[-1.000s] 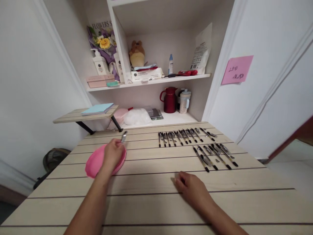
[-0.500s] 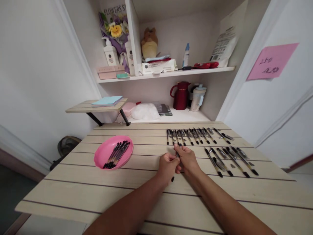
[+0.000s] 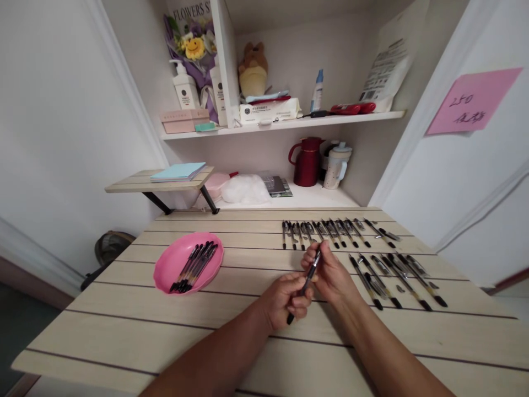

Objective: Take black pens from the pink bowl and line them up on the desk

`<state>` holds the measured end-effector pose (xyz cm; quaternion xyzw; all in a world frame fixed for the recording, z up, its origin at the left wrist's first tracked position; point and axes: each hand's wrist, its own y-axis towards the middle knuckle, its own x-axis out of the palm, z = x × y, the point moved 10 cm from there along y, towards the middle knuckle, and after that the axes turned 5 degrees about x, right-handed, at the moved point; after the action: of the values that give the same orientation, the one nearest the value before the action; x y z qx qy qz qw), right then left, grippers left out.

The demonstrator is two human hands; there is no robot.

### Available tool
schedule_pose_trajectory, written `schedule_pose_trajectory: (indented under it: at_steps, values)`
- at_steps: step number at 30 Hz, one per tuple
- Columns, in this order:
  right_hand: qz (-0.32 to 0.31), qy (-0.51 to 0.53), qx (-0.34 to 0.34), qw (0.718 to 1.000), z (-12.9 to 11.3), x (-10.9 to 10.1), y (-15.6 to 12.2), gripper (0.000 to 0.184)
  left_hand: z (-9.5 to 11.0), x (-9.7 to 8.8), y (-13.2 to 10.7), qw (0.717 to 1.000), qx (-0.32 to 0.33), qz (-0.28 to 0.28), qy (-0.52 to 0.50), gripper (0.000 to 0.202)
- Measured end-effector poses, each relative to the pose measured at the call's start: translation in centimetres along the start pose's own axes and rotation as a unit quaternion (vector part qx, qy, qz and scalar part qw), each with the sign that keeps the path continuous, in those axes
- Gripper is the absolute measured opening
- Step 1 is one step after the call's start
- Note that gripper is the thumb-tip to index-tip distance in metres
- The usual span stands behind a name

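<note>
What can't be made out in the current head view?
Head view:
Held pen: barrel partly covered by the left hand.
Dark container: mostly behind the pale cup.
FLOWERS lettering: its end is hidden by the shelf divider.
White packet: print too small to read.

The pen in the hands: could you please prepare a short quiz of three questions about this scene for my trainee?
1. True or false: the left hand and the right hand both touch the same pen.
2. What colour is the dish with pens in it? A white, B pink, C green.
3. Where does the light blue paper lie?

Key: 1 true; 2 B; 3 on the small raised stand.
</note>
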<state>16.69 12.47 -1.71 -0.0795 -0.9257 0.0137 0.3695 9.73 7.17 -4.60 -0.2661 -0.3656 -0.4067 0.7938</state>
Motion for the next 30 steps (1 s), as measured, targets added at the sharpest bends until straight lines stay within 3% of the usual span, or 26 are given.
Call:
schedule_pose_trajectory:
  at_steps: [5,8,9,11,13,15,17,19,22,25,28,30]
  values:
    - [0.050,-0.109,-0.089,0.989,-4.4,-2.7,0.4,0.039,-0.8,-0.4,0.0,0.998,-0.012,0.012,0.059,0.032]
    - [0.172,-0.259,-0.160,0.937,-8.8,-6.2,-0.4,0.043,-0.5,-0.9,0.1,0.997,0.010,0.037,0.063,0.029]
    - [0.225,-0.326,-0.172,0.902,-10.3,-7.4,-0.9,0.043,-0.4,-1.1,0.2,0.997,0.016,0.045,0.061,0.028]
    - [0.303,-0.483,-0.173,0.803,-12.7,-9.1,-1.7,0.039,-0.3,-1.3,0.3,0.996,0.020,0.055,0.060,0.028]
    - [0.316,-0.636,-0.155,0.687,-13.8,-9.4,-1.7,0.032,-0.3,-1.2,0.3,0.996,0.018,0.056,0.065,0.028]
    - [0.284,-0.744,-0.130,0.590,-13.1,-8.9,-1.3,0.027,-0.3,-1.2,0.3,0.996,0.018,0.055,0.071,0.028]
    - [0.251,-0.805,-0.098,0.529,-11.4,-8.3,-1.0,0.024,-0.3,-1.1,0.3,0.995,0.020,0.055,0.077,0.028]
    - [0.235,-0.840,-0.062,0.485,-9.6,-7.9,-0.8,0.021,-0.2,-1.1,0.3,0.995,0.022,0.056,0.081,0.029]
    - [0.230,-0.866,-0.023,0.443,-7.8,-7.5,-0.7,0.023,-0.4,-1.1,0.3,0.994,0.015,0.053,0.090,0.029]
    - [0.224,-0.878,-0.015,0.423,-7.3,-7.4,-0.8,0.025,-0.5,-1.0,0.3,0.994,0.011,0.047,0.098,0.029]
    - [0.233,-0.875,-0.025,0.424,-8.0,-7.3,-1.2,0.022,-0.4,-0.8,0.3,0.994,0.020,0.040,0.103,0.027]
    - [0.253,-0.858,-0.044,0.444,-8.6,-6.9,-1.5,0.021,-0.3,-0.7,0.3,0.993,0.031,0.039,0.105,0.026]
